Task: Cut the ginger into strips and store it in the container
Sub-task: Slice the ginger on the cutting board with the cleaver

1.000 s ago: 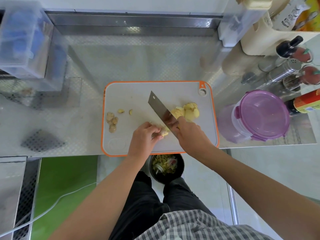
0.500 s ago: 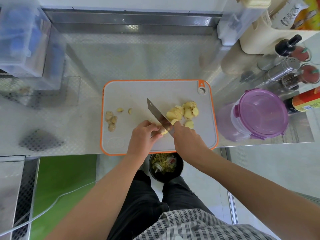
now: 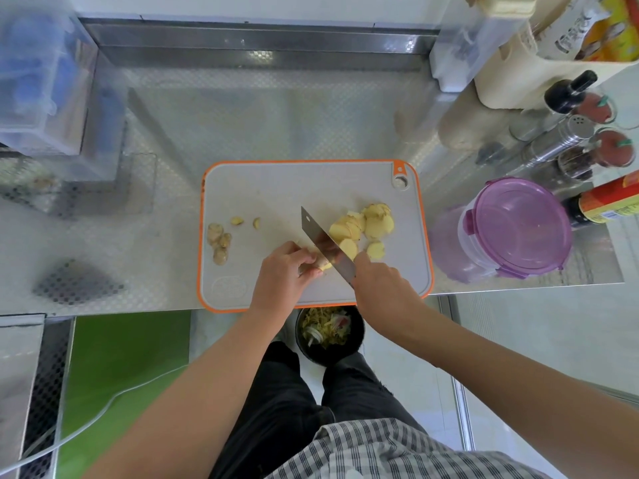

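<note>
Steel counter [image 3: 276, 115] carries cutting board [image 3: 276, 188] (orange rim), purple-lidded container [image 3: 518, 226] just beside, bottles [image 3: 568, 93] behind it.

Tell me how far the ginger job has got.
Done: a pile of ginger slices lies on the cutting board, right of the cleaver; knobbly trimmings sit at the board's left. In hand: the left hand holds the ginger chunk while the right hand slices it with the cleaver. Left: no strips are cut yet, and the purple-lidded container beside the board is closed.
</note>
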